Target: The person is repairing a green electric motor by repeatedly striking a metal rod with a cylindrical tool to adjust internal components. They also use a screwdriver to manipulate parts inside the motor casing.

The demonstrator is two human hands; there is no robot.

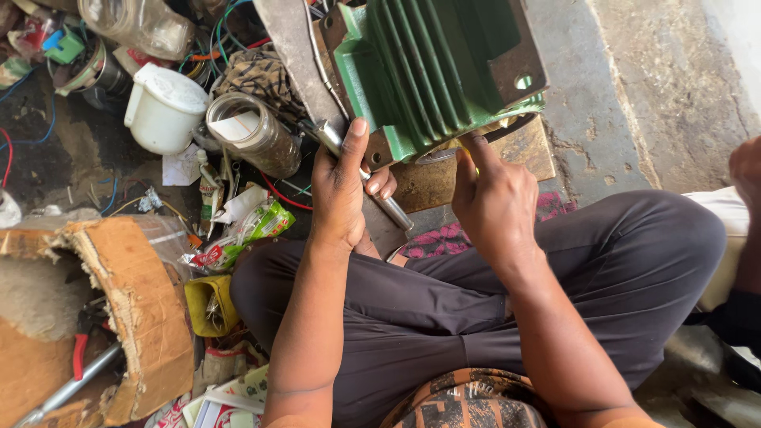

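A green ribbed motor housing (432, 67) rests on a wooden board (444, 178) in front of my crossed legs. My left hand (341, 190) is closed around a metal rod-like tool (372, 186), thumb pointing up against the housing's lower left corner. My right hand (491, 198) is closed, its fingers pressing a small yellowish item at the housing's bottom edge; what it grips is mostly hidden.
Clutter fills the left: a white plastic cup (162, 107), a glass jar (254, 135), wires, wrappers, a yellow container (210, 305) and a torn cardboard box (119, 309) with red-handled pliers. Bare concrete floor (634, 95) lies right. Another person's arm (745, 214) shows at the right edge.
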